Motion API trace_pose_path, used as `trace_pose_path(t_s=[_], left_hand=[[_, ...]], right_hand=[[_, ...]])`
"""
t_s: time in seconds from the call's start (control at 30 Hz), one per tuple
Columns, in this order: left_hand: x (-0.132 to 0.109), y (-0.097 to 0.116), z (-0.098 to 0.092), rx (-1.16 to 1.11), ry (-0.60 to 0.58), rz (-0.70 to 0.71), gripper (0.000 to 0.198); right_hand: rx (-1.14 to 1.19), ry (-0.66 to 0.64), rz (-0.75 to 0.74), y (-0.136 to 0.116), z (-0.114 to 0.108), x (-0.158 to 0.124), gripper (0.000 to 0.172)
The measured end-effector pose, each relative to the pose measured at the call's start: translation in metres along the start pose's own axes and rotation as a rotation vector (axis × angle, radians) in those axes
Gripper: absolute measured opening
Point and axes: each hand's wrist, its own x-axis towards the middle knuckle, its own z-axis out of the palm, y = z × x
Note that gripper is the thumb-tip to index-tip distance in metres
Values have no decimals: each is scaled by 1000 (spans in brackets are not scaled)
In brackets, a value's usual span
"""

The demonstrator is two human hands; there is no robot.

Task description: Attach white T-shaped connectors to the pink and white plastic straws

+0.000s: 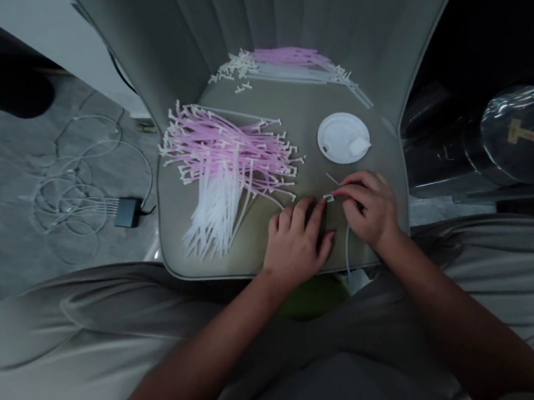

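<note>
My left hand [295,240] lies palm down on the chair seat, fingers stretched forward and thumb apart, its index fingertip at a small white connector [328,197]. A thin tube runs out from beneath this hand toward the pile. My right hand [368,209] is closed in a pinch just right of the connector. A short pink tube end [333,179] pokes out past its fingertips, and a pale tube [347,253] hangs below it over the seat's front edge. To the left lies a pile of pink tubes [225,141] with white connectors, fanned across white tubes [215,210].
A round white lid [340,138] with a small white lump on it sits behind my hands. More tubes [290,66] and loose white connectors [238,64] lie along the grey chair's [277,102] backrest. On the floor at left are a dark box [128,212] and coiled cables [75,186].
</note>
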Motion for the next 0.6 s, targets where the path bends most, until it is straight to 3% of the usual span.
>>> trace_pose_path(t_s=[0.4,0.6], left_hand=[[0,0,0,-7,5,-2,59],[2,1,-12,-3,-99,-10,51]], right_hand=[[17,30,34,-1,0,0,24],[-39,-38,-18,-2,-3,1,23]])
